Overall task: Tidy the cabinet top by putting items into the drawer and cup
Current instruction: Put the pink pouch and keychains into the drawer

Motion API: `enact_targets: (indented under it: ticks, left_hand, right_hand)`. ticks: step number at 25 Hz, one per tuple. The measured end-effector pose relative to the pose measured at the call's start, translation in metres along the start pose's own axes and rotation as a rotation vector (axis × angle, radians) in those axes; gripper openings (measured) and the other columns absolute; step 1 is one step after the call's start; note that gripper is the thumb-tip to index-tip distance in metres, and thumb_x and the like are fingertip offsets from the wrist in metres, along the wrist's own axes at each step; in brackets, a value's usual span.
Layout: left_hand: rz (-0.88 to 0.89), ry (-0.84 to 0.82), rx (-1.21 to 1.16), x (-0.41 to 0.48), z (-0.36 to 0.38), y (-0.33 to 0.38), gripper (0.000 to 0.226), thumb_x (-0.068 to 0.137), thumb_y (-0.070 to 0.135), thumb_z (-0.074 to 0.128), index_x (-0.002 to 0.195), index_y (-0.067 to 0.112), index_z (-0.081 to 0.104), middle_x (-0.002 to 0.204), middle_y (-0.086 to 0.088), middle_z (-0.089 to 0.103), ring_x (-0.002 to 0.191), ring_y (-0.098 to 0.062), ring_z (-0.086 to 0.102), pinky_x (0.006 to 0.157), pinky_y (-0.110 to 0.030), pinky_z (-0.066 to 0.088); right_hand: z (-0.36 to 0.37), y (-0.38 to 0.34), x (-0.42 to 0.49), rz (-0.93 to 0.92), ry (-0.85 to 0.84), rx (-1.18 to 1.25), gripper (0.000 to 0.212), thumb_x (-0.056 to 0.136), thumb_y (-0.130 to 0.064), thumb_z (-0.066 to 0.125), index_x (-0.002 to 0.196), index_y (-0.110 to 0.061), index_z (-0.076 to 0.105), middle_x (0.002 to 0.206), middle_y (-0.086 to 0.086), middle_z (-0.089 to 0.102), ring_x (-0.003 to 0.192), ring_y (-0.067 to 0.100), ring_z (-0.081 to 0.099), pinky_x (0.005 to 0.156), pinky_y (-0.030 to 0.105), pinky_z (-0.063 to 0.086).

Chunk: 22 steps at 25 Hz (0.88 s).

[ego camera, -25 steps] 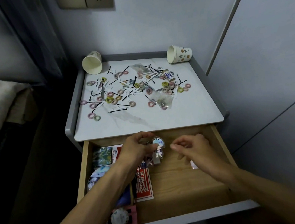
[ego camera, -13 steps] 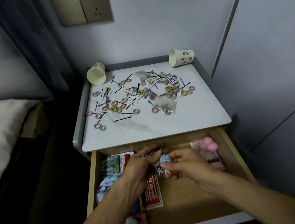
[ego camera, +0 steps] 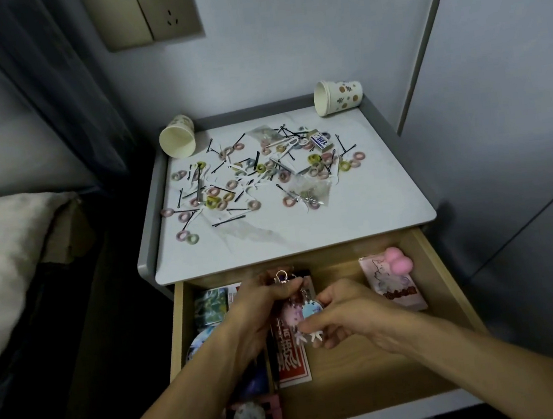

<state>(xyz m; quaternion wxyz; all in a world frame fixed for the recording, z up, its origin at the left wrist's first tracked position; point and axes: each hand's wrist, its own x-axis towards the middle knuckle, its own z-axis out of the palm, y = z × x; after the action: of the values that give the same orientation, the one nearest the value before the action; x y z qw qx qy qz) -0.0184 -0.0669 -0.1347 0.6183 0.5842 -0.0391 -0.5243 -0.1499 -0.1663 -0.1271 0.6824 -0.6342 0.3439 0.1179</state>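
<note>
Low in the centre of the frame, the left hand [ego camera: 262,310] grips the keychain [ego camera: 309,311] just below its clasp, and the right hand [ego camera: 352,314] pinches its charms. Both hands are over the open drawer [ego camera: 372,363]. A pink packet [ego camera: 394,285] lies in the drawer's upper right corner. Above it, hair ties and pins [ego camera: 264,172] litter the cabinet top [ego camera: 354,207]. Two cups [ego camera: 178,141] [ego camera: 338,96] lie tipped over at its far corners.
</note>
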Motion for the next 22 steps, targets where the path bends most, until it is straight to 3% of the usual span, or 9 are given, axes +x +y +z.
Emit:
enact_targets:
  ticks: [4, 5, 7, 9, 13, 18, 22]
  left_hand:
    - [0.261, -0.05, 1.109, 0.021, -0.011, 0.017, 0.028, 0.072, 0.012, 0.083, 0.098, 0.017, 0.075, 0.085, 0.002, 0.072, 0.076, -0.005, 0.064, 0.064, -0.008, 0.047]
    - [0.29, -0.08, 1.283, 0.026, -0.011, 0.016, 0.029, 0.072, 0.016, 0.084, 0.099, 0.018, 0.076, 0.085, 0.004, 0.072, 0.077, -0.004, 0.064, 0.062, -0.005, 0.043]
    - [0.303, -0.116, 1.475, 0.034, -0.012, 0.009, 0.029, 0.071, 0.018, 0.083, 0.099, 0.018, 0.076, 0.092, 0.001, 0.075, 0.084, -0.008, 0.067, 0.066, -0.011, 0.045]
    - [0.303, -0.133, 1.529, 0.041, -0.013, -0.001, 0.026, 0.071, 0.015, 0.082, 0.096, 0.017, 0.076, 0.094, -0.004, 0.075, 0.09, -0.015, 0.069, 0.072, -0.019, 0.049]
    - [0.339, -0.111, 1.529, 0.05, -0.015, -0.011, 0.022, 0.074, 0.014, 0.08, 0.096, 0.014, 0.075, 0.098, -0.01, 0.074, 0.094, -0.022, 0.067, 0.071, -0.02, 0.045]
    - [0.336, -0.1, 1.541, 0.057, -0.017, -0.012, 0.022, 0.075, 0.013, 0.079, 0.097, 0.014, 0.074, 0.101, -0.012, 0.072, 0.096, -0.024, 0.066, 0.071, -0.022, 0.043]
    - [0.334, -0.088, 1.549, 0.061, -0.017, -0.013, 0.025, 0.074, 0.014, 0.079, 0.098, 0.013, 0.073, 0.103, -0.012, 0.071, 0.096, -0.026, 0.066, 0.07, -0.023, 0.043]
  right_hand:
    - [0.002, 0.012, 0.011, 0.026, 0.025, -0.171, 0.024, 0.081, -0.011, 0.076, 0.102, -0.004, 0.068, 0.094, 0.011, 0.075, 0.076, 0.018, 0.073, 0.067, 0.024, 0.059]
    - [0.004, 0.019, 0.016, 0.037, 0.031, -0.207, 0.025, 0.081, -0.011, 0.076, 0.103, -0.003, 0.069, 0.096, 0.013, 0.074, 0.081, 0.023, 0.073, 0.07, 0.028, 0.06]
    - [0.008, 0.031, 0.026, 0.061, 0.047, -0.259, 0.023, 0.08, -0.01, 0.077, 0.101, -0.004, 0.07, 0.095, 0.013, 0.073, 0.084, 0.026, 0.073, 0.072, 0.031, 0.061]
    - [0.012, 0.039, 0.033, 0.094, 0.055, -0.265, 0.022, 0.079, -0.01, 0.078, 0.1, -0.006, 0.069, 0.096, 0.01, 0.073, 0.083, 0.02, 0.072, 0.069, 0.027, 0.06]
    - [0.017, 0.05, 0.046, 0.125, 0.072, -0.235, 0.026, 0.077, -0.009, 0.079, 0.101, -0.006, 0.068, 0.095, 0.009, 0.073, 0.079, 0.016, 0.073, 0.07, 0.031, 0.061]
    - [0.018, 0.047, 0.041, 0.094, 0.083, -0.226, 0.015, 0.085, -0.006, 0.071, 0.091, -0.016, 0.06, 0.086, 0.002, 0.069, 0.07, 0.01, 0.07, 0.065, 0.021, 0.058]
    - [0.01, 0.046, 0.043, 0.094, 0.111, -0.269, 0.008, 0.091, -0.008, 0.064, 0.096, -0.006, 0.058, 0.079, 0.012, 0.069, 0.063, 0.015, 0.068, 0.065, 0.026, 0.059]
